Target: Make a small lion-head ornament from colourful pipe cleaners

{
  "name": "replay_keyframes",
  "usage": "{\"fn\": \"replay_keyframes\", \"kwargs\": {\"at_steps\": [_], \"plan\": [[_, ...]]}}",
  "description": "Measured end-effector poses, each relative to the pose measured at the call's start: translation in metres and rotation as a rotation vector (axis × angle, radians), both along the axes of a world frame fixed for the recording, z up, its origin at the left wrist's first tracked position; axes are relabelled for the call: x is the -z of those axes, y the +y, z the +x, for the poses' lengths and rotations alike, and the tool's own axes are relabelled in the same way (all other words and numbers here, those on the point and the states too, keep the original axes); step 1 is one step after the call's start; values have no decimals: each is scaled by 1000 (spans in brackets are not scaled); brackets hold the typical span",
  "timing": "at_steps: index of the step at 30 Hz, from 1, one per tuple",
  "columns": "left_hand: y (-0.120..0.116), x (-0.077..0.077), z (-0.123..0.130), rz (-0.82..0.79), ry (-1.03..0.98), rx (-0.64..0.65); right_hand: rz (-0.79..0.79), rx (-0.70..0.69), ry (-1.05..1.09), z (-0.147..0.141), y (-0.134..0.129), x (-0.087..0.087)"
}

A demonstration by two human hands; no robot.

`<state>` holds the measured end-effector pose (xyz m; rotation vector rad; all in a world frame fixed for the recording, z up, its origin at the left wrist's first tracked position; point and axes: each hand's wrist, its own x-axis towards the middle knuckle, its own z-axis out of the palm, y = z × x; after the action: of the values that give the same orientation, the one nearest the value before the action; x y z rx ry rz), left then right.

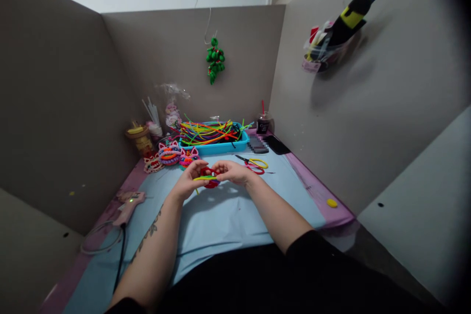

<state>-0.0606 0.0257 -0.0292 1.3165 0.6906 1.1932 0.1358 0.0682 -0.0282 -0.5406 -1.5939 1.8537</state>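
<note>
Between my two hands, above the light blue table cover, is a small red piece [210, 183] bent from fuzzy craft stems, with yellow-green stems [204, 178] across its front. My left hand [189, 180] is closed on its left side, the thumb along the yellow-green stem. From the right, my right hand [232, 172] pinches the same piece with thumb and fingertips. One yellow stem end hangs below the left fingers. Part of the piece is hidden by my fingers. Finished-looking animal faces [169, 153] of pink, orange and purple stems lie just beyond my left hand.
Behind stands a blue tray [213, 147] heaped with coloured stems. Scissors with red and yellow handles [257, 164] and a dark phone [276, 145] lie to the right. At left rests a pink glue gun [129, 207] with a cable. Grey partitions [243, 59] enclose the table.
</note>
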Motion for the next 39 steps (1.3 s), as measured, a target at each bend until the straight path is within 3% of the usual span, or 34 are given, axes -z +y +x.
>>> {"fn": "replay_keyframes", "kwargs": {"at_steps": [3, 7, 14, 19, 23, 27, 39], "plan": [[2, 2, -2, 27, 22, -2, 29, -16, -77, 1, 3, 3], [5, 2, -2, 107, 169, -64, 83, 87, -164, 4, 7, 5], [12, -5, -4, 498, 465, -408, 122, 212, -218, 3, 10, 5], [13, -2, -6, 636, 629, -397, 137, 242, -238, 2, 9, 7], [16, 1, -7, 712, 679, -484, 131, 238, -236, 1, 8, 7], [18, 3, -7, 682, 684, -542, 116, 209, -217, 0, 9, 9], [18, 5, -5, 504, 641, -437, 105, 265, -196, -1, 8, 4]]}}
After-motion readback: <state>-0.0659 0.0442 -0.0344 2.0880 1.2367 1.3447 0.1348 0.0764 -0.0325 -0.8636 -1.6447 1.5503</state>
